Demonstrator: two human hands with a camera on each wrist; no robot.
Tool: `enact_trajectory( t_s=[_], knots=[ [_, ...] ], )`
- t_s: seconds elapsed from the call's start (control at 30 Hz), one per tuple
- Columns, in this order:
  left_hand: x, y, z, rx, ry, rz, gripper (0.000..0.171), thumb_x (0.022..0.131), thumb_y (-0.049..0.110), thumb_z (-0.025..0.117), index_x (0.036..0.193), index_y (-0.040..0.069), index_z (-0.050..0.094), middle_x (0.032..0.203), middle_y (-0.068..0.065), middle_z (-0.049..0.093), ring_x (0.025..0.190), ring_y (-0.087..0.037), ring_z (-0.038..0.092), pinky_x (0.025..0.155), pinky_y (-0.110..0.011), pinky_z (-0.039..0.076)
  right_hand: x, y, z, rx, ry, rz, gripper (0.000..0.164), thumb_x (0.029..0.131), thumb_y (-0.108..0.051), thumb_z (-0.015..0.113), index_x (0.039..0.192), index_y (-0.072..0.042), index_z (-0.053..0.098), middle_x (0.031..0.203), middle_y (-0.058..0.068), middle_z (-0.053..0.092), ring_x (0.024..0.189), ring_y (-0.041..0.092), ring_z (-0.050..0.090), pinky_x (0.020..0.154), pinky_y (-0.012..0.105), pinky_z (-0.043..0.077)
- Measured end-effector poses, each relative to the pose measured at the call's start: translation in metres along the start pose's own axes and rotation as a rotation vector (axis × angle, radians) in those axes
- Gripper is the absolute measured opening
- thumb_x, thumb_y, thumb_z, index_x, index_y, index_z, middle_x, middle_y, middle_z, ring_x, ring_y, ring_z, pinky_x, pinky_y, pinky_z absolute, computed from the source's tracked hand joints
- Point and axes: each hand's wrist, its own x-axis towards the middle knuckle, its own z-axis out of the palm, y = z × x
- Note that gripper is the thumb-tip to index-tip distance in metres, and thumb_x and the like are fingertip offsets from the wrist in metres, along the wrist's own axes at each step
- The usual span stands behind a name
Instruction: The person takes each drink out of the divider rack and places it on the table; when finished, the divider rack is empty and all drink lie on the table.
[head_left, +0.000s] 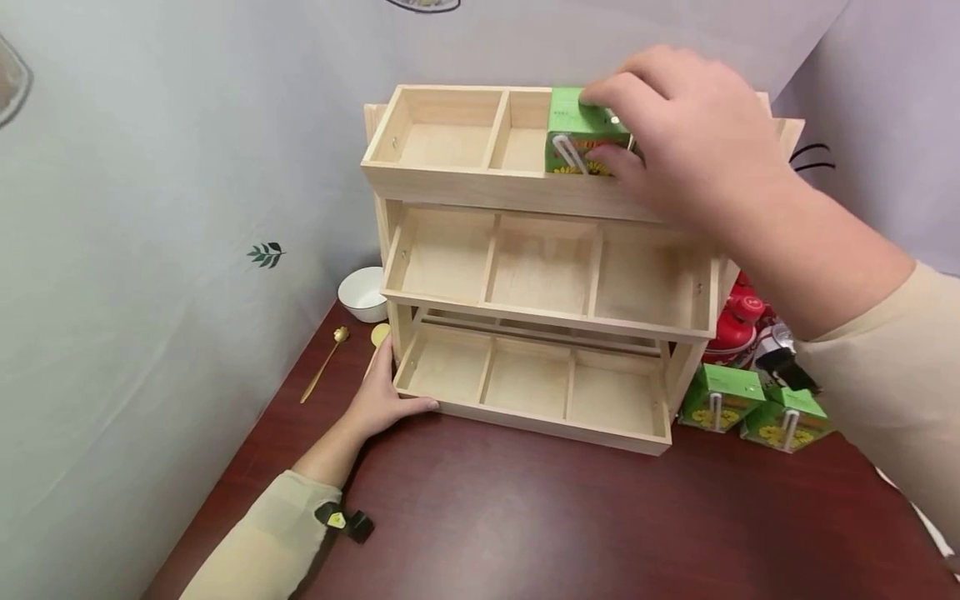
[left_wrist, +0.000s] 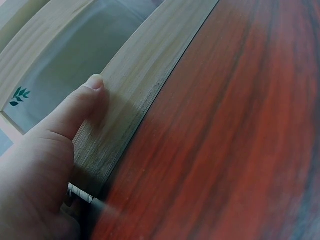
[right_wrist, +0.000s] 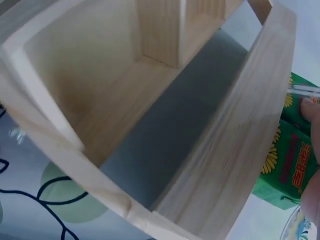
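A three-tier wooden rack (head_left: 525, 189) with divided trays stands on the table. On its top tier my right hand (head_left: 690, 133) grips a green drink carton (head_left: 564, 117) from above, thumb on the front face beside the white straw. Alongside, a second green carton (right_wrist: 287, 162) shows in the right wrist view, mostly covered by the hand in the head view. At the bottom tray's left front corner, my left hand (head_left: 375, 404) holds the rack, its thumb (left_wrist: 92, 87) along the front board and the other fingers around the side.
Right of the rack stand two more green cartons (head_left: 723, 400), with red bottles (head_left: 735, 329) behind them. A white bowl (head_left: 363, 293), a gold spoon (head_left: 324, 367) and a round yellow-headed utensil (head_left: 380, 335) lie at the left. Fabric walls (head_left: 187, 208) enclose the dark red table (head_left: 525, 517).
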Motion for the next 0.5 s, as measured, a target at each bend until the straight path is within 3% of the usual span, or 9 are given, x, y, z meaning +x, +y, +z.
enact_trajectory(
  t_s=[0.2, 0.37, 0.5],
  knots=[
    [0.001, 0.001, 0.001, -0.009, -0.001, -0.002, 0.125, 0.054, 0.020, 0.097, 0.152, 0.012, 0.021, 0.141, -0.020, 0.038, 0.124, -0.037, 0.044, 0.100, -0.044, 0.034, 0.000, -0.002, -0.017, 0.025, 0.171, -0.177, 0.026, 0.091, -0.014, 0.066, 0.115, -0.003, 0.063, 0.110, 0.018, 0.063, 0.097, 0.037, 0.059, 0.079, 0.051, 0.047],
    [0.002, 0.001, 0.001, -0.004, -0.006, 0.001, 0.124, 0.054, 0.021, 0.097, 0.152, 0.013, 0.021, 0.141, -0.019, 0.038, 0.124, -0.036, 0.044, 0.100, -0.044, 0.034, -0.003, -0.004, -0.025, 0.038, 0.293, -0.173, 0.026, 0.092, -0.016, 0.066, 0.116, -0.008, 0.065, 0.114, 0.012, 0.064, 0.101, 0.031, 0.060, 0.081, 0.045, 0.049],
    [0.001, 0.001, 0.000, -0.007, -0.002, -0.001, 0.125, 0.054, 0.019, 0.097, 0.152, 0.011, 0.021, 0.141, -0.019, 0.037, 0.124, -0.038, 0.043, 0.100, -0.045, 0.034, -0.012, 0.001, -0.021, 0.028, 0.396, -0.099, 0.028, 0.090, -0.019, 0.068, 0.118, -0.017, 0.065, 0.118, 0.003, 0.065, 0.107, 0.027, 0.059, 0.086, 0.043, 0.049]
  ],
)
